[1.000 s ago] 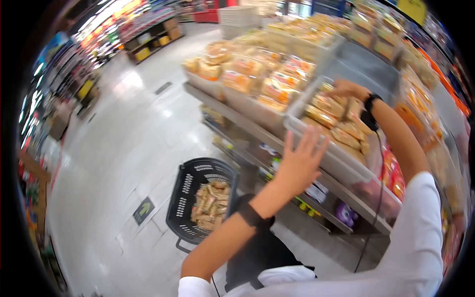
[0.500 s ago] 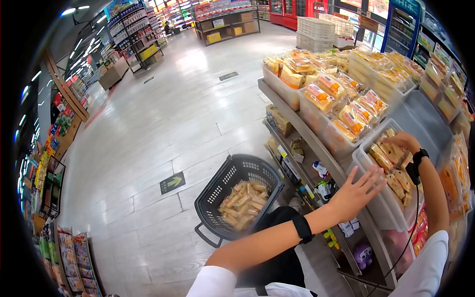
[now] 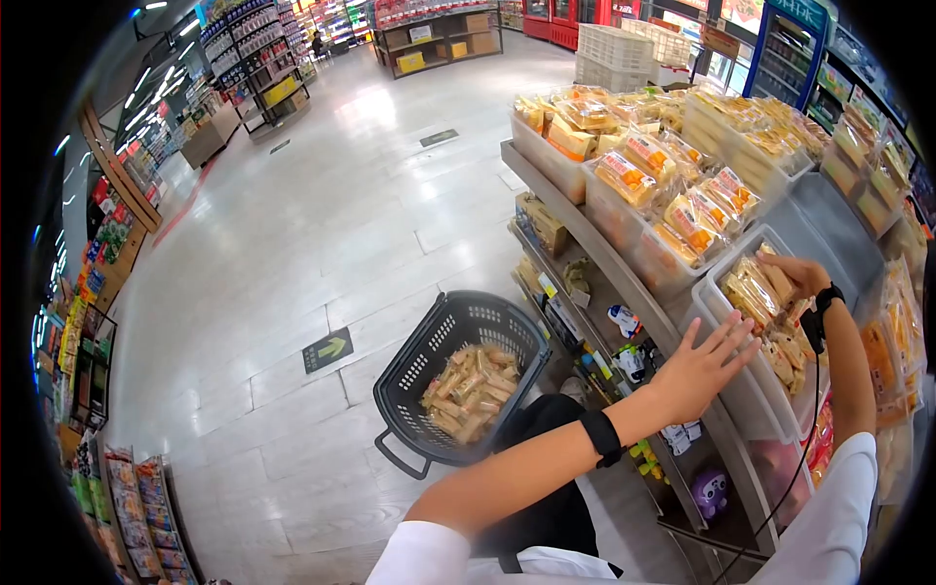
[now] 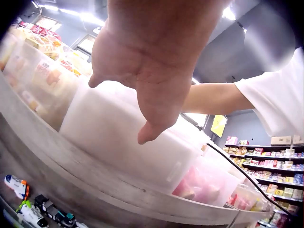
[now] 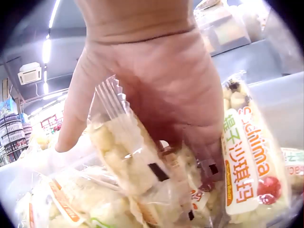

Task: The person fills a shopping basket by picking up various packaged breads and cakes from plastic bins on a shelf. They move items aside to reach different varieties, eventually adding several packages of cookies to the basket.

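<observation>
In the head view my right hand [image 3: 801, 276] reaches into a clear plastic bin [image 3: 717, 304] of wrapped sachima packets [image 3: 749, 290]. The right wrist view shows its fingers curled down among them, one clear-wrapped packet [image 5: 126, 154] lying under the palm. Beside the fingers stands a packet printed "Sachima" [image 5: 256, 166]. My left hand [image 3: 697, 378] is spread with straight fingers at the front of this bin; in the left wrist view it overlaps the bin's whitish wall [image 4: 109, 133]. Below, a dark grey shopping basket [image 3: 395, 390] contains many similar packets [image 3: 473, 392].
Neighbouring bins hold bagged bread [image 3: 629, 175]. Under them, the shelf's ledge [image 3: 575, 229] runs along my right, with toys [image 3: 624, 320] and a purple toy [image 3: 710, 492] lower down. A black cable [image 3: 804, 458] trails from the right wrist. Tiled floor [image 3: 292, 263] lies left.
The head view has swung, bringing bins and basket rightward in the picture. My right hand has gone lower among the packets, several of which now stand bunched by its fingers. The left hand stays spread.
</observation>
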A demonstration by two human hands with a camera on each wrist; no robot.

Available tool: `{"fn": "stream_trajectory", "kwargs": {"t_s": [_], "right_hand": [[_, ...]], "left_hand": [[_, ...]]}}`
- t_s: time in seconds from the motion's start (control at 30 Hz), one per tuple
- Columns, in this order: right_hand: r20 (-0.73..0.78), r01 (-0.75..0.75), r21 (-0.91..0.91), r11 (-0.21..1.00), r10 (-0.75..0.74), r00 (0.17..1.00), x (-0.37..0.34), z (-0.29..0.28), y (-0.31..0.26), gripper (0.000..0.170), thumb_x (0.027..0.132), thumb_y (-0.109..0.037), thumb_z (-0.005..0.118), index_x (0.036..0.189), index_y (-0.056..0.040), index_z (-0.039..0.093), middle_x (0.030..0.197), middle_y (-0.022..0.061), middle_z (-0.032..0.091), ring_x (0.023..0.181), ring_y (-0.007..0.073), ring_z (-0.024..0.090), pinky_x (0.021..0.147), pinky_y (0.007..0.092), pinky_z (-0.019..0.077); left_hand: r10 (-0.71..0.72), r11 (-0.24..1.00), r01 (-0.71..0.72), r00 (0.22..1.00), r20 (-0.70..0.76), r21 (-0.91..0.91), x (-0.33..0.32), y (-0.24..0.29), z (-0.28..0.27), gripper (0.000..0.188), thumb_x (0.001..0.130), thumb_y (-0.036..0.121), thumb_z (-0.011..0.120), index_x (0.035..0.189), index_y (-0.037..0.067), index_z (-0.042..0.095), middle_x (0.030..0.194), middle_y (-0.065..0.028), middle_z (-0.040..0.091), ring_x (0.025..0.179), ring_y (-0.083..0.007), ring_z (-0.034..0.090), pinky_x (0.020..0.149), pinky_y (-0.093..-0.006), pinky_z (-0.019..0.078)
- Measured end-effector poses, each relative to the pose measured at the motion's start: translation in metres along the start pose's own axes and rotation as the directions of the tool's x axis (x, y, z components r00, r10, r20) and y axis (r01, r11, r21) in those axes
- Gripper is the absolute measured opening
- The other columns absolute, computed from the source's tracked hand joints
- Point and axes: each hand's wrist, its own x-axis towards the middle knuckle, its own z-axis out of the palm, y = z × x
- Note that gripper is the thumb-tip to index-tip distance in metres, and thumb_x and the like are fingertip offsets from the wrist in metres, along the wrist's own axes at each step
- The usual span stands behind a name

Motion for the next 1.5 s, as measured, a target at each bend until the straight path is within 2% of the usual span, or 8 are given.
{"fn": "stream_trajectory", "kwargs": {"t_s": [0.23, 0.57, 0.67, 0.73, 0.8, 0.83, 1.2, 1.5], "right_hand": [[0.138, 0.035, 0.264, 0.964, -0.074, 0.988, 0.006, 0.000, 0.009, 0.060, 0.080, -0.060, 0.065, 0.115, -0.0119, 0.062, 0.115, 0.0104, 0.066, 0.107, 0.0281, 0.060, 0.086, 0.0576, 0.0452], [-0.189, -0.022, 0.237, 0.971, 0.068, 0.980, -0.051, 0.022, -0.005, 0.091, 0.069, -0.076, 0.064, 0.134, -0.0136, 0.050, 0.137, 0.0129, 0.050, 0.120, 0.0287, 0.050, 0.097, 0.0525, 0.0400], [0.190, -0.009, 0.323, 0.946, -0.056, 0.980, -0.054, 0.022, -0.007, 0.092, 0.069, -0.077, 0.063, 0.137, -0.0163, 0.048, 0.141, 0.0141, 0.046, 0.126, 0.0296, 0.045, 0.099, 0.0571, 0.0369], [0.094, 0.029, 0.304, 0.952, -0.060, 0.994, -0.049, 0.018, 0.000, 0.093, 0.068, -0.078, 0.062, 0.137, -0.0163, 0.048, 0.142, 0.0128, 0.046, 0.127, 0.0295, 0.044, 0.100, 0.0582, 0.0356], [-0.174, -0.027, 0.367, 0.930, 0.097, 0.980, -0.023, 0.011, 0.016, 0.093, 0.070, -0.078, 0.061, 0.137, -0.0139, 0.048, 0.142, 0.0116, 0.046, 0.128, 0.0298, 0.043, 0.101, 0.0547, 0.0366], [0.169, 0.058, 0.509, 0.859, -0.166, 0.972, -0.029, 0.014, 0.021, 0.094, 0.070, -0.077, 0.062, 0.134, -0.0105, 0.050, 0.140, 0.0126, 0.048, 0.125, 0.0270, 0.047, 0.101, 0.0472, 0.0400], [0.164, 0.041, 0.714, 0.699, -0.225, 0.960, -0.051, 0.017, 0.014, 0.075, 0.073, -0.070, 0.067, 0.120, -0.0110, 0.061, 0.123, 0.0073, 0.061, 0.107, 0.0190, 0.059, 0.092, 0.0354, 0.0488], [0.283, 0.022, 0.739, 0.674, -0.340, 0.897, -0.052, 0.022, 0.003, 0.084, 0.079, -0.070, 0.057, 0.133, -0.0068, 0.049, 0.133, 0.0195, 0.052, 0.112, 0.0399, 0.056, 0.091, 0.0635, 0.0444]], "left_hand": [[-0.008, 1.000, 0.008, 0.999, 0.034, -0.004, 0.002, -0.003, 0.007, 0.096, 0.072, 0.016, 0.072, 0.152, 0.013, 0.017, 0.158, -0.0126, 0.012, 0.147, -0.0328, 0.011, 0.110, -0.0565, 0.0269], [-0.004, 0.986, 0.003, 1.000, -0.002, -0.165, 0.008, -0.001, -0.002, 0.088, 0.074, 0.012, 0.072, 0.148, 0.014, 0.026, 0.154, -0.0137, 0.021, 0.143, -0.0368, 0.019, 0.107, -0.0515, 0.0350], [-0.014, 0.957, 0.002, 0.999, -0.038, -0.290, 0.010, 0.002, -0.011, 0.074, 0.075, 0.011, 0.072, 0.141, 0.012, 0.037, 0.150, -0.0174, 0.027, 0.140, -0.0388, 0.026, 0.106, -0.0489, 0.0364], [-0.114, 0.880, 0.068, 0.991, -0.069, -0.470, 0.017, 0.002, -0.014, 0.059, 0.078, 0.012, 0.070, 0.132, 0.010, 0.046, 0.147, -0.0210, 0.028, 0.137, -0.0417, 0.030, 0.104, -0.0470, 0.0382], [-0.192, 0.876, 0.075, 0.960, -0.202, -0.477, 0.024, 0.005, -0.012, 0.052, 0.079, 0.013, 0.070, 0.127, 0.009, 0.049, 0.142, -0.0223, 0.033, 0.129, -0.0446, 0.036, 0.101, -0.0468, 0.0392], [-0.262, 0.892, 0.141, 0.935, -0.238, -0.429, 0.026, 0.003, -0.014, 0.053, 0.079, 0.013, 0.070, 0.127, 0.008, 0.049, 0.138, -0.0227, 0.035, 0.124, -0.0449, 0.039, 0.100, -0.0472, 0.0392], [-0.434, 0.802, 0.268, 0.876, -0.212, -0.534, 0.048, -0.007, -0.007, 0.083, 0.077, 0.020, 0.073, 0.139, -0.008, 0.027, 0.129, -0.0318, 0.039, 0.118, -0.0460, 0.045, 0.098, -0.0448, 0.0410], [-0.491, 0.734, 0.282, 0.849, -0.196, -0.617, 0.064, -0.002, -0.004, 0.084, 0.078, 0.018, 0.070, 0.141, -0.011, 0.022, 0.133, -0.0306, 0.041, 0.116, -0.0372, 0.051, 0.095, -0.0391, 0.0459]]}}
